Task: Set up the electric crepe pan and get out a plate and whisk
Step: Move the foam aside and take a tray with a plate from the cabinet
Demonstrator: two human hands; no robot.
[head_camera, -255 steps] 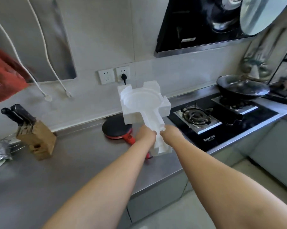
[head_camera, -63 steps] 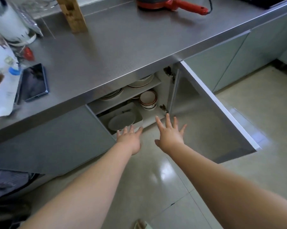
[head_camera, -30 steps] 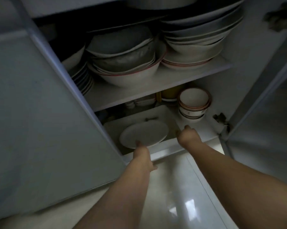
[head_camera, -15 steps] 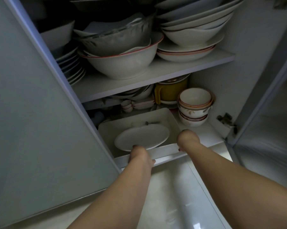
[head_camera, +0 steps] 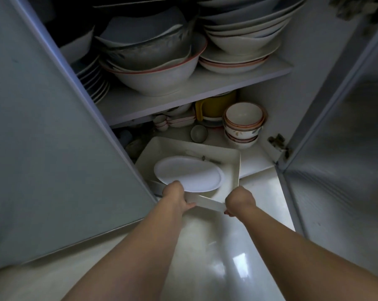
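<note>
I look into an open low cupboard. A white oval plate (head_camera: 189, 175) lies inside a square white tray (head_camera: 232, 168) on the cupboard floor. The tray sits turned at an angle, its near corner out past the cupboard's front edge. My left hand (head_camera: 176, 197) grips the tray's front rim right under the plate's near edge. My right hand (head_camera: 239, 200) is closed on the same rim further right. A thin metal utensil (head_camera: 207, 159) lies in the tray behind the plate; what it is I cannot tell. The crepe pan is out of view.
Stacked small bowls (head_camera: 243, 123), a yellow jug (head_camera: 214, 105) and small dishes stand behind the tray. The upper shelf (head_camera: 205, 88) carries large stacked bowls and plates. An open door (head_camera: 344, 131) stands at the right, a closed panel (head_camera: 49, 118) at the left, glossy floor below.
Both hands have pulled the tray with the plate forward and turned it, so it now sticks out of the cupboard. The camera has moved closer.
</note>
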